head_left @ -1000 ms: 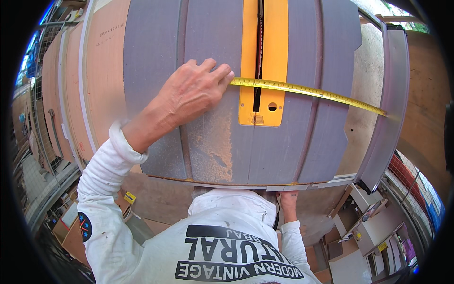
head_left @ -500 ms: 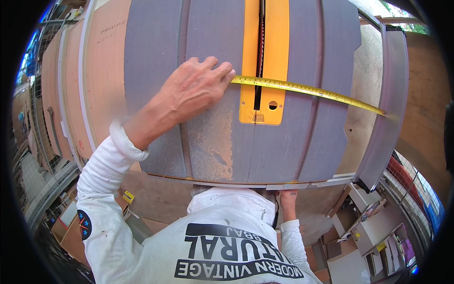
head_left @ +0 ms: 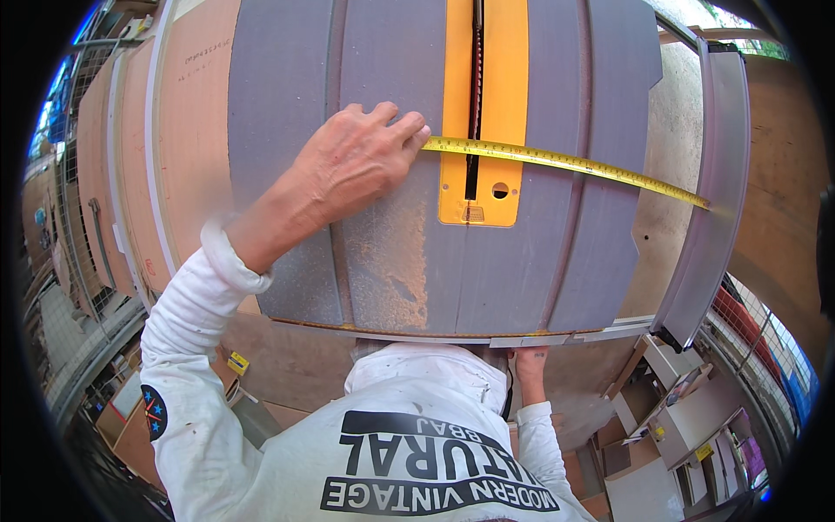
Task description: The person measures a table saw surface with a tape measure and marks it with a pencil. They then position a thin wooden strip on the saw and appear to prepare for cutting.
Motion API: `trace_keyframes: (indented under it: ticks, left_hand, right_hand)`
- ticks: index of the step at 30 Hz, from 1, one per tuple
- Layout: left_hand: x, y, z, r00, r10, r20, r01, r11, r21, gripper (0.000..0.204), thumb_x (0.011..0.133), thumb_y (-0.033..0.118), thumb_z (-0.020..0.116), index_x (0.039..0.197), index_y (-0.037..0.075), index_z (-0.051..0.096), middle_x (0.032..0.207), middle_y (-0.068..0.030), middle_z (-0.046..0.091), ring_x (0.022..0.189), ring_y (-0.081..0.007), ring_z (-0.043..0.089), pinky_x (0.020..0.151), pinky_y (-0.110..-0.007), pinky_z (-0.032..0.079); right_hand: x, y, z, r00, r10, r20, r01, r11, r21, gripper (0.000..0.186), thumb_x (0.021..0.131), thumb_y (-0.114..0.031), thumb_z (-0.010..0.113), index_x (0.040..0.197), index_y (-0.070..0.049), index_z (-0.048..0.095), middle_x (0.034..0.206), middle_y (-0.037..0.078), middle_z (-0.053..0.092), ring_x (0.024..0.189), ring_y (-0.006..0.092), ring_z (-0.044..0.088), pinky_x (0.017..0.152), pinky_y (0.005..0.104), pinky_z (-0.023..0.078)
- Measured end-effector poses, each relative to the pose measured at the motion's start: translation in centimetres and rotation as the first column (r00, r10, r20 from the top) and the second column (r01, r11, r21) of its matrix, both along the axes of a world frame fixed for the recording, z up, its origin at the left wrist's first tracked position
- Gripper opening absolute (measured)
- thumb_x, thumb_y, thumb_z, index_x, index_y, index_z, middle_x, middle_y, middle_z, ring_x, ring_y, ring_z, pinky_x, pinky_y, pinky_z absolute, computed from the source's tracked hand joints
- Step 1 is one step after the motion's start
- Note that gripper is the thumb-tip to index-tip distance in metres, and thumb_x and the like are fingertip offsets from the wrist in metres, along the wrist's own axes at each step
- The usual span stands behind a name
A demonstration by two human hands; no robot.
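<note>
My left hand (head_left: 361, 157) is closed on the near end of a yellow tape measure (head_left: 565, 163); my fingers hide whatever lies in the grip. The blade of the tape stretches rightward across the grey table saw top (head_left: 387, 70), over the yellow insert plate (head_left: 504, 78) and the slot with the toothed saw blade (head_left: 477, 83). Its far end meets the metal rip fence (head_left: 724, 148) at the right. At the front edge of the saw, my right hand (head_left: 529, 364) reaches beneath the rail, where its fingers are hidden.
Sawdust (head_left: 396, 270) is scattered on the saw top in front of my left arm. Wooden panels (head_left: 196, 104) adjoin it on the left. Below right stand open cabinets (head_left: 648, 478) with boards in them. A small yellow box (head_left: 237, 363) lies at the lower left.
</note>
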State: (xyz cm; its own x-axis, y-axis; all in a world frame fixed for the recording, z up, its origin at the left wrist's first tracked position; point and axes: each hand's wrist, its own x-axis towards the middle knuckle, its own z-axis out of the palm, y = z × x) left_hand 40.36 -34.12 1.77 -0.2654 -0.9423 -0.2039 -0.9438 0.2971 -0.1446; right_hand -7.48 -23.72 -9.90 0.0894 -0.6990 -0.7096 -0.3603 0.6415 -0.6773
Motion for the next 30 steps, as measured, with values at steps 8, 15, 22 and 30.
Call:
trace_keyframes:
  ticks: [8, 15, 22, 30]
  left_hand:
    - [-0.1, 0.2, -0.2, 1.000, 0.003, 0.009, -0.003, 1.000, 0.007, 0.038, 0.097, 0.012, 0.060, 0.134, 0.004, 0.064, 0.106, -0.0040, 0.059, 0.094, -0.0154, 0.058, 0.071, -0.027, 0.052]
    - [0.2, -0.3, 0.0, 1.000, -0.019, -0.002, 0.019, 0.999, 0.030, 0.040, 0.095, 0.010, 0.060, 0.134, 0.005, 0.064, 0.105, -0.0031, 0.058, 0.093, -0.0155, 0.059, 0.069, -0.027, 0.051]
    - [0.1, -0.6, 0.7, 1.000, -0.010, -0.027, 0.011, 0.999, 0.031, 0.039, 0.095, 0.010, 0.059, 0.133, 0.005, 0.064, 0.105, -0.0041, 0.058, 0.093, -0.0164, 0.059, 0.069, -0.029, 0.052]
    - [0.2, -0.6, 0.3, 0.999, -0.023, -0.037, 0.024, 0.999, 0.025, 0.036, 0.094, 0.009, 0.061, 0.130, 0.004, 0.064, 0.105, -0.0046, 0.059, 0.093, -0.0169, 0.061, 0.071, -0.029, 0.053]
  right_hand:
    - [-1.1, 0.7, -0.8, 0.999, 0.046, -0.005, -0.046, 0.999, 0.000, 0.023, 0.081, -0.003, 0.071, 0.101, -0.005, 0.059, 0.078, 0.006, 0.061, 0.056, 0.0172, 0.058, 0.045, 0.0322, 0.044]
    - [0.1, -0.2, 0.0, 0.994, 0.088, -0.060, -0.089, 0.996, -0.020, 0.005, 0.076, 0.000, 0.065, 0.074, -0.001, 0.061, 0.063, 0.006, 0.060, 0.051, 0.0179, 0.059, 0.046, 0.0335, 0.045]
    - [-0.2, -0.1, -1.5, 1.000, 0.026, -0.005, -0.026, 0.997, -0.077, 0.005, 0.078, -0.002, 0.067, 0.077, -0.002, 0.063, 0.065, 0.006, 0.061, 0.053, 0.0167, 0.058, 0.047, 0.0326, 0.044]
    - [-0.5, 0.2, -1.8, 0.999, 0.002, 0.037, 0.003, 0.993, -0.118, 0.013, 0.076, -0.001, 0.070, 0.089, -0.001, 0.067, 0.076, 0.005, 0.066, 0.063, 0.0168, 0.062, 0.055, 0.0332, 0.049]
